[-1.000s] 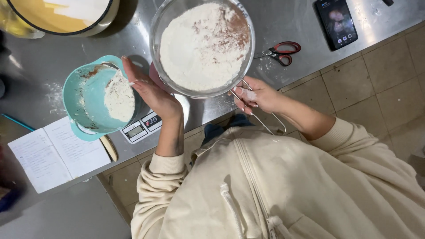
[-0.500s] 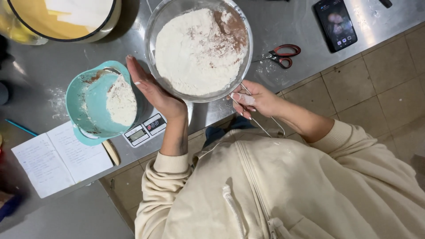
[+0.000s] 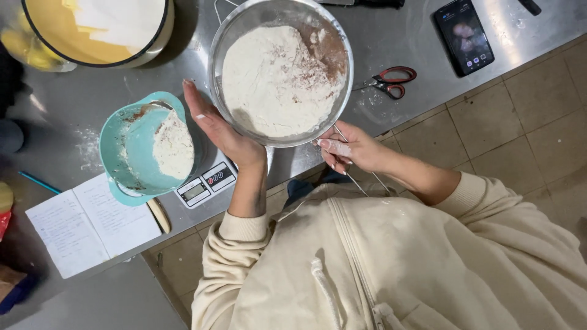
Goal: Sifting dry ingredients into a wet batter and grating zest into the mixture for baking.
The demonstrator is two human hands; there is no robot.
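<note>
The right hand (image 3: 350,153) was closed around the thin wire handle of a big round metal sieve (image 3: 281,70), and it held the sieve up over the shiny steel counter (image 3: 92,104). The sieve was full of white flour (image 3: 275,79), with a patch of brown powder (image 3: 327,52) at one edge. The left hand (image 3: 221,129) was open and flat, with its fingers straight. Its palm lay against the side of the sieve's rim, so the two hands were apart, one on each side of the sieve. White dust stuck to the fingers of the right hand. Just past the left hand stood a teal bowl (image 3: 131,153) with a little heap of flour inside. The bowl sat on a small kitchen scale (image 3: 206,182). An open notebook (image 3: 85,223) lay near the scale, at the counter's edge. A pair of scissors (image 3: 391,82) with red handles lay on the counter beside the sieve, and a dark phone (image 3: 463,35) lay farther off. A big bowl (image 3: 92,30) with yellow mix and a white sheet in it stood at the top corner. The person wore a cream top with a zip (image 3: 397,263).
</note>
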